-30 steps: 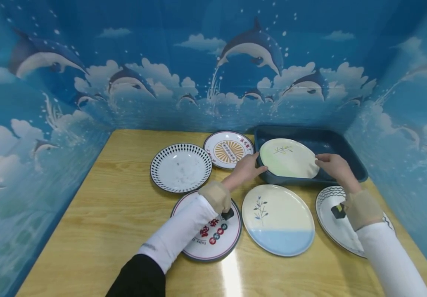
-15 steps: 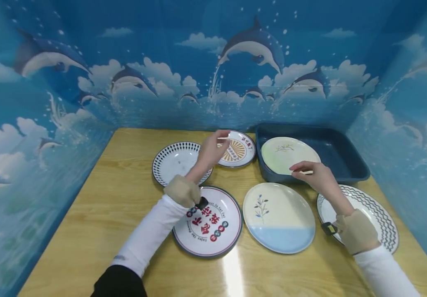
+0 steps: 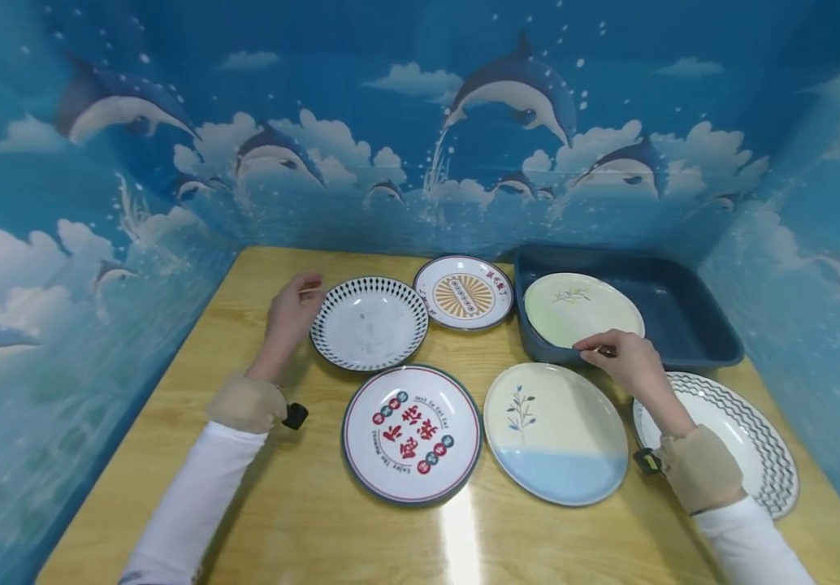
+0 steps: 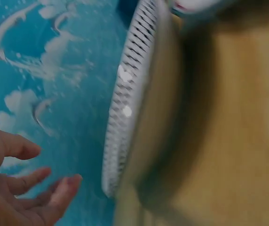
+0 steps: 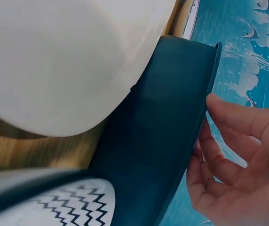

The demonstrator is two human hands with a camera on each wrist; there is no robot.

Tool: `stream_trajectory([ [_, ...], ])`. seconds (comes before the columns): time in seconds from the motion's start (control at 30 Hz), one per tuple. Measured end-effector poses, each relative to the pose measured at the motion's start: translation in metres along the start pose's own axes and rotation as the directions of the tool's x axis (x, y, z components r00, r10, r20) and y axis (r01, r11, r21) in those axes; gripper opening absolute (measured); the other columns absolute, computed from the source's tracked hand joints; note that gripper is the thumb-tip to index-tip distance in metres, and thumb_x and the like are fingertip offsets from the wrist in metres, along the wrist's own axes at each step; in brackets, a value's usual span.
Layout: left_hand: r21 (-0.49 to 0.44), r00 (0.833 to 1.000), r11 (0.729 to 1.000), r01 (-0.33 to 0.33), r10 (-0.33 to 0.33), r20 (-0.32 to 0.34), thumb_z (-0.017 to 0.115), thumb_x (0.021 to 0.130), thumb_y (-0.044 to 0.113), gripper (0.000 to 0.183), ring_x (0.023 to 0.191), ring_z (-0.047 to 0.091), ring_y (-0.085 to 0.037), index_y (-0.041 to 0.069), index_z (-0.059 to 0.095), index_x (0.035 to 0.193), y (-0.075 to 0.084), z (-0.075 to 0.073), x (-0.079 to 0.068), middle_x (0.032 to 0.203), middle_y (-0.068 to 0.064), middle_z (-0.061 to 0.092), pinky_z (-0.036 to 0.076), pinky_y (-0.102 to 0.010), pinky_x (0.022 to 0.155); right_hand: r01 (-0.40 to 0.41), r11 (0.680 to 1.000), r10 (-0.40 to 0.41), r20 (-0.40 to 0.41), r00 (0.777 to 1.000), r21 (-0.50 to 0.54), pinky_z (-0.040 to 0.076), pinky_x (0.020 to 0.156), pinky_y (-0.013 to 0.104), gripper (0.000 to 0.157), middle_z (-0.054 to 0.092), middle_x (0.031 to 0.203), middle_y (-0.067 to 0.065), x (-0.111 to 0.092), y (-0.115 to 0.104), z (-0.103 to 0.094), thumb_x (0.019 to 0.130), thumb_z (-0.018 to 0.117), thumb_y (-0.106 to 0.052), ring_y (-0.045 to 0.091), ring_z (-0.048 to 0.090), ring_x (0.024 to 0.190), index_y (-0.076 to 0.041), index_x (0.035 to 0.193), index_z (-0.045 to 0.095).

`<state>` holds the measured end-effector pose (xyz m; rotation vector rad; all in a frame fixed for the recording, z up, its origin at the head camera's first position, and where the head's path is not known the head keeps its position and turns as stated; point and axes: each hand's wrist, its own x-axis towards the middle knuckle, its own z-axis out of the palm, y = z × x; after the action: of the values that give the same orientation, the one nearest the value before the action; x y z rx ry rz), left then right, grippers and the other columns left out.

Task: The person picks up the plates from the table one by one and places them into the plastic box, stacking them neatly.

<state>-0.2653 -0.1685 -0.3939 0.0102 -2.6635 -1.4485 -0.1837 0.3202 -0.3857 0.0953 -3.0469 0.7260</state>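
Left hand (image 3: 292, 313): thumb and fingers loosely bent and apart, holding nothing, just beside the left edge of the black-patterned dish (image 3: 369, 325). Right hand (image 3: 628, 361): thumb and fingers likewise parted, at the front rim of the dark blue bin (image 3: 679, 305); whether it touches that rim cannot be told. Likely hazards: dish lifted by one edge only, slipping on its smooth glaze; dish pushed rightward, knocking the sunburst plate (image 3: 464, 292) close at its right; right forearm, low over the zigzag-rimmed plate (image 3: 749, 447), catching that edge; anything further set in the bin chipping the pale green oval plate (image 3: 581, 305) at its left end. Dish, for appearance: round, sloping-sided, white, glossy, a band of small dark marks around a dark-edged rim, faint grey smudges at the centre; stands on the wooden table (image 3: 303, 520), left of the other wares. Oval plate: cream shading to green, leaf sprig; flat or leaning, cannot be told. Nearer the person: red-lettered plate (image 3: 413, 435); cream-and-blue plate (image 3: 557, 435), blue at its near end.
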Motion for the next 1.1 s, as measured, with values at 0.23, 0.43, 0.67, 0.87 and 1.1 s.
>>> stream_trajectory([
  [0.23,0.190,0.971,0.971,0.143,-0.175,0.165,0.047,0.107,0.027,0.064,0.134,0.047,-0.046,-0.008,0.024,0.156,-0.032,-0.013,-0.016,0.149,-0.034,0.042,0.042,-0.056,0.111,0.002,1.000,-0.002,-0.008,1.000,-0.018,0.049,0.074,0.046,0.017,0.071,0.114,0.022,0.001,-0.002,0.000,0.094,0.072,-0.015,0.036,0.065,0.096,-0.007,0.108,0.079],
  [0.43,-0.001,0.891,0.969,0.248,-0.228,0.392,0.038,0.110,0.020,0.061,0.099,0.069,-0.037,-0.014,0.013,0.155,-0.039,-0.008,-0.023,0.127,-0.037,0.055,0.058,-0.046,0.093,-0.006,1.000,0.006,-0.008,1.000,-0.022,0.048,0.073,0.046,0.018,0.072,0.112,0.021,0.002,-0.003,-0.001,0.094,0.072,-0.016,0.036,0.066,0.095,-0.007,0.108,0.079],
  [0.67,-0.363,0.825,0.822,0.439,-0.210,0.524,0.032,0.110,0.006,0.057,0.077,0.070,-0.014,-0.009,0.006,0.158,-0.049,0.004,-0.028,0.105,-0.020,0.066,0.063,-0.033,0.082,-0.007,1.000,0.007,-0.011,1.000,-0.020,0.049,0.074,0.048,0.017,0.072,0.112,0.021,0.003,-0.003,0.000,0.094,0.073,-0.016,0.037,0.066,0.096,-0.007,0.107,0.079],
  [0.87,-0.390,0.839,0.814,0.431,-0.202,0.506,0.031,0.109,0.005,0.058,0.082,0.071,-0.012,-0.005,0.006,0.160,-0.049,0.007,-0.028,0.140,-0.039,0.045,0.060,-0.033,0.091,-0.013,1.000,0.013,-0.015,1.000,-0.015,0.049,0.077,0.049,0.017,0.072,0.111,0.021,0.002,-0.003,-0.001,0.094,0.072,-0.015,0.036,0.066,0.096,-0.006,0.107,0.078],
  [1.1,-0.462,0.855,0.776,0.429,-0.184,0.485,0.035,0.108,0.002,0.058,0.083,0.071,-0.012,-0.006,0.011,0.159,-0.056,0.009,-0.028,0.124,-0.027,0.058,0.060,-0.031,0.088,-0.016,1.000,0.016,-0.008,1.000,0.000,0.050,0.079,0.050,0.017,0.073,0.111,0.021,0.002,-0.002,-0.001,0.094,0.073,-0.016,0.038,0.066,0.099,-0.006,0.108,0.078],
])
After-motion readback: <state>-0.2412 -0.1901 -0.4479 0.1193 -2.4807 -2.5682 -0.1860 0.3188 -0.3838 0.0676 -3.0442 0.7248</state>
